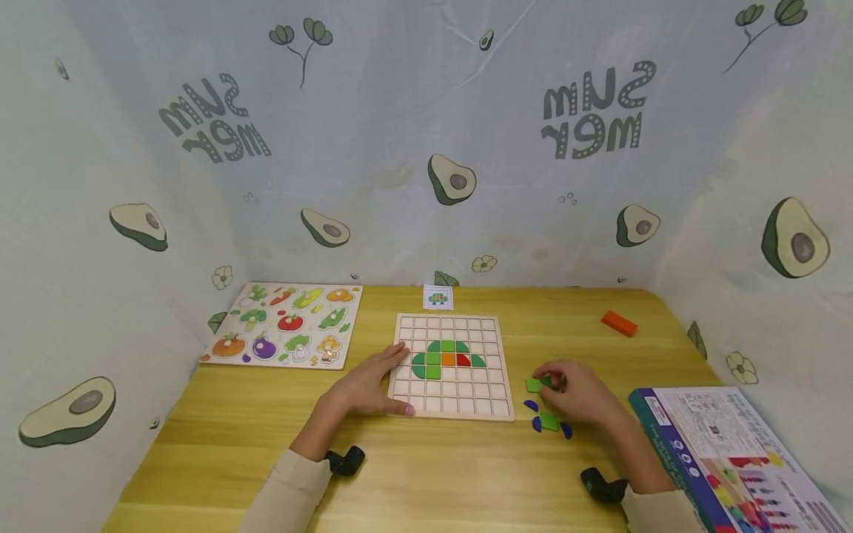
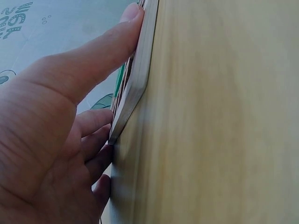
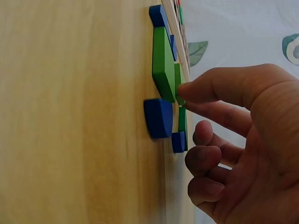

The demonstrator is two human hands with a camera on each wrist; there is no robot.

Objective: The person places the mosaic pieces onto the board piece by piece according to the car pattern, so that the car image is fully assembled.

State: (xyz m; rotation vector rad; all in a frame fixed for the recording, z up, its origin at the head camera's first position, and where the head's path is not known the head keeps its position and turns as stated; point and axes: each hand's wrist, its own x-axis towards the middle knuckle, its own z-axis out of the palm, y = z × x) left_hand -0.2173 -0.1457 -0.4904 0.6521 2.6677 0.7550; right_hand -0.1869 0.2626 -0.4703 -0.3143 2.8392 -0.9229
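Across the back left of the wooden table, a vegetable puzzle board lies with its far edge near the table's rear edge, the patterned cloth rising just behind. A strip of wood separates it from the left hand, whose fingers are extended and thumb spread well apart, resting along the left edge of the grid board — thumb at its near corner. That board lies flat near the middle of the table, with wood showing on its near side and green, orange and red pieces set in its squares. Just beyond its far edge, the small picture card sits by the cloth, leaving only a narrow gap there. Right of the board, past another band of wood, a light green square lies at the fingertips of the right hand; thumb and forefinger are bent close together about it, the other fingers curled, but I cannot tell whether they pinch it. A dark green piece shows beneath the fingers, and nearer lie a second green square and three blue pieces, crowding that spot. Farther right, an orange block lies well apart, toward the back, while a large box fills the near right corner — close beside the right forearm, hemming in that side.
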